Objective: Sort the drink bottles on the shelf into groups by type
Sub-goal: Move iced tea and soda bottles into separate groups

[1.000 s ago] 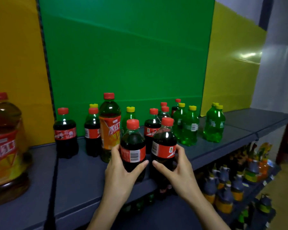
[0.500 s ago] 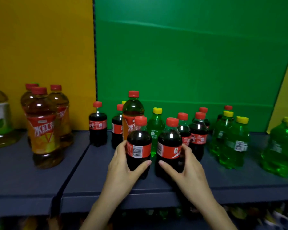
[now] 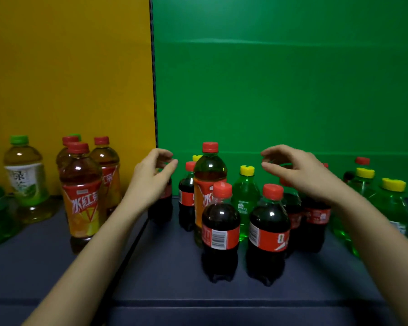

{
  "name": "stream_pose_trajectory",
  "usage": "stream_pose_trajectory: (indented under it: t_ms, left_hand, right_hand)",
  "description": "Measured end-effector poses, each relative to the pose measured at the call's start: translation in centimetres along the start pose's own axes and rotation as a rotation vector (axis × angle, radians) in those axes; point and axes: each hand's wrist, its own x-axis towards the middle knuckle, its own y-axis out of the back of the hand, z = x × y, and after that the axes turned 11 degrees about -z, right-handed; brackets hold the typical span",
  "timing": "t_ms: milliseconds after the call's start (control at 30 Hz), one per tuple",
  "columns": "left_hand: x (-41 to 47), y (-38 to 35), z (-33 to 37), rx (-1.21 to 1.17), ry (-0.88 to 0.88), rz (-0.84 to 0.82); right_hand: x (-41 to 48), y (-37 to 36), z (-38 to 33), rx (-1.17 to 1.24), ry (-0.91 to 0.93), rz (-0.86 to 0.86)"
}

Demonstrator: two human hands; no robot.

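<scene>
Fingers [image 3: 163,156] loosely curled, empty; left hand [image 3: 151,177] centre-left before cola bottle [image 3: 161,205]; right hand [image 3: 302,175] centre-right above red cap [image 3: 285,181].

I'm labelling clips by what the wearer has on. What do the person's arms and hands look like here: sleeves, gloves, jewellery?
The left forearm and right forearm are bare down to the frame's bottom edge; no sleeve or cuff shows. The left hand and right hand are ungloved, with no ring, watch, bracelet or marking visible.

A shop, it seems: a dark shelf [image 3: 170,274] stocked with cola bottles [image 3: 220,234], green soda bottles [image 3: 245,198] and tea bottles [image 3: 80,203]
</scene>
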Motion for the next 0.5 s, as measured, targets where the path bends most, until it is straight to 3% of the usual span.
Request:
stream_pose_trajectory:
  t_ms: [233, 500]
  left_hand:
    - [7.4, -1.4, -2.6, 0.036, 0.114, -0.193]
    - [11.8, -2.5, -2.4, -0.042, 0.333, -0.758]
  right_hand:
    - [4.4, -0.3, 0.3, -0.292, -0.275, -0.372]
    - [6.3, 0.0, 0.2, -0.367, -0.378, -0.663]
